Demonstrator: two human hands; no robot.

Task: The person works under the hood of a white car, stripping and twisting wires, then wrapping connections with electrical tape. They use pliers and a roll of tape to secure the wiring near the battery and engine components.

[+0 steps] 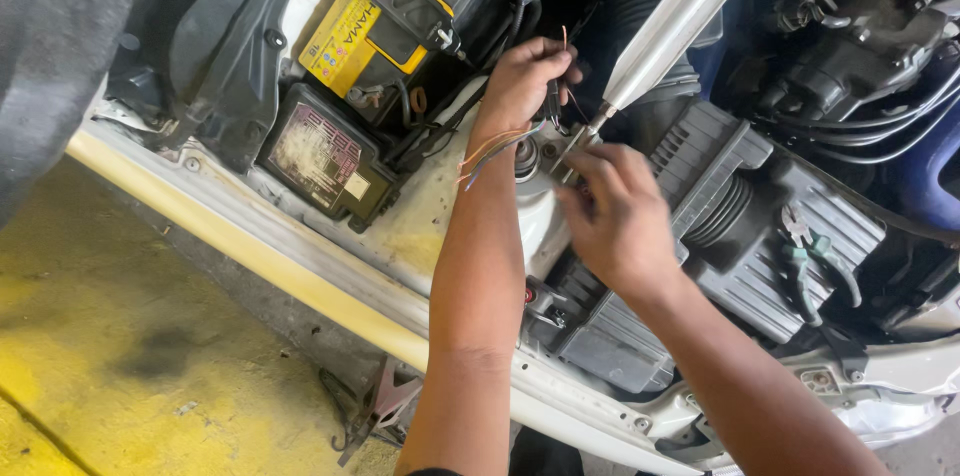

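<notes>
Crowding both wire-pinching hands, left hand and right hand: battery, fuse box, air-filter housing.

- My right hand is motion-blurred — I can't tell what its fingertips pinch.
- The thin wires vanish behind my left hand; their ends stay hidden.
- The yellow battery is cut off by the top edge.
- Both my forearms run off the bottom edge.
</notes>
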